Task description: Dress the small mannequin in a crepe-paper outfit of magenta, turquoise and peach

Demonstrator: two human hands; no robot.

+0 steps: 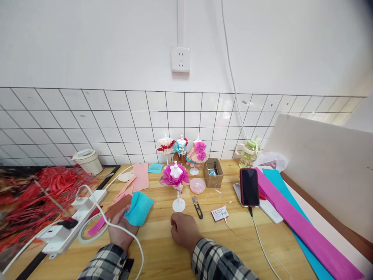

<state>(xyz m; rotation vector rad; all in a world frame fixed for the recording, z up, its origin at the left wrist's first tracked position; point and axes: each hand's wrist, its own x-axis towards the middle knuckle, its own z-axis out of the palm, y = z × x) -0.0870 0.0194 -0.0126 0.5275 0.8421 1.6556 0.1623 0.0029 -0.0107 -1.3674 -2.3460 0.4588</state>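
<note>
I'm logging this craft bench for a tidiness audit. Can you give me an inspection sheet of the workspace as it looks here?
Surface: wooden table, bare in front of the hands.
Job's things: turquoise paper piece held in the left hand; mini mannequin with magenta skirt on a white stand just beyond the right hand.
Clutter: thread snips, pink dish, cardboard box, three dressed mannequins, pink paper scraps, magenta and turquoise paper rolls, phone, bottle, red strands.
Grippers: left hand closed on the paper; right hand loosely curled, resting on the table, holding nothing.
Cables: power strip with white cord; phone cable.
Surroundings: tiled wall, wall socket.
</note>
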